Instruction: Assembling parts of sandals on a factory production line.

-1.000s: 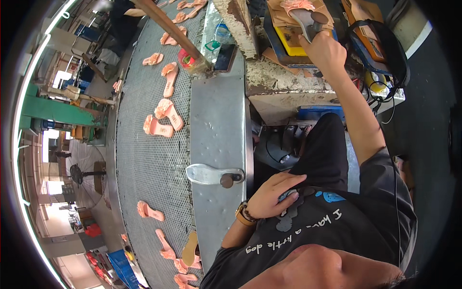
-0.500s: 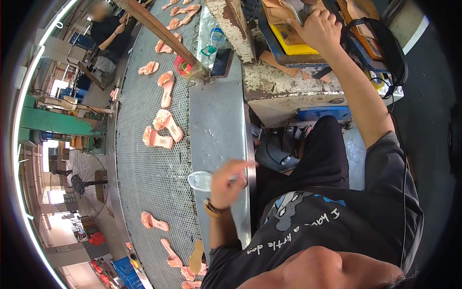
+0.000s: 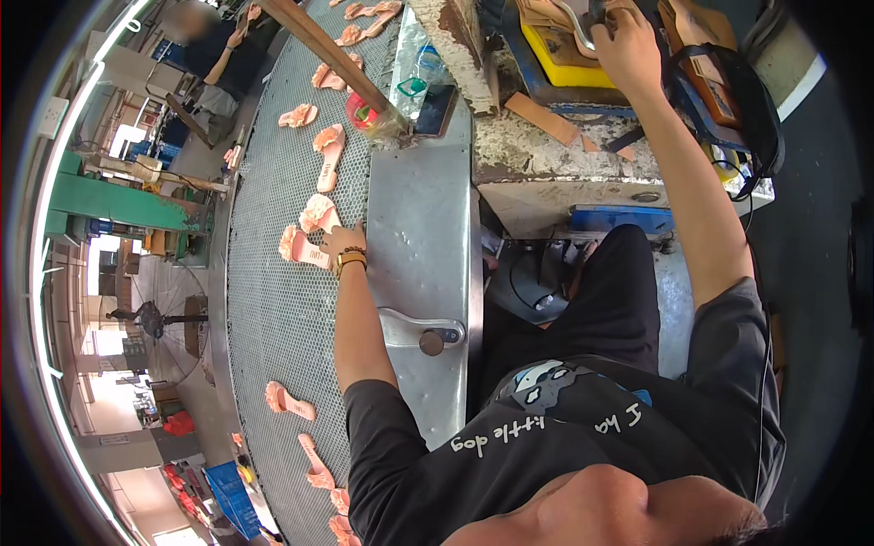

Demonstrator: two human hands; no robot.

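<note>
My left hand is over the mesh conveyor, its fingers closed round the heel end of a pink slide sandal with a ruffled strap. A second pink sandal lies right beside it, close to my thumb. Behind my forearm, on the metal ledge, rests a flat sole-shaped plate with a dark round knob. At the upper right my right hand grips the dark knob of a similar silver-edged plate. That plate is above tan pieces on a yellow pad, and my fingers partly hide the knob.
More pink sandals lie along the conveyor. A wooden post slants over it, beside a red tape roll and a phone. Tan scraps lie on the worn bench. A person stands across the conveyor.
My left hand has let go of the plate on the ledge and reached left and forward to the pair of sandals. My right hand stays at the other plate. The view has shifted slightly.
</note>
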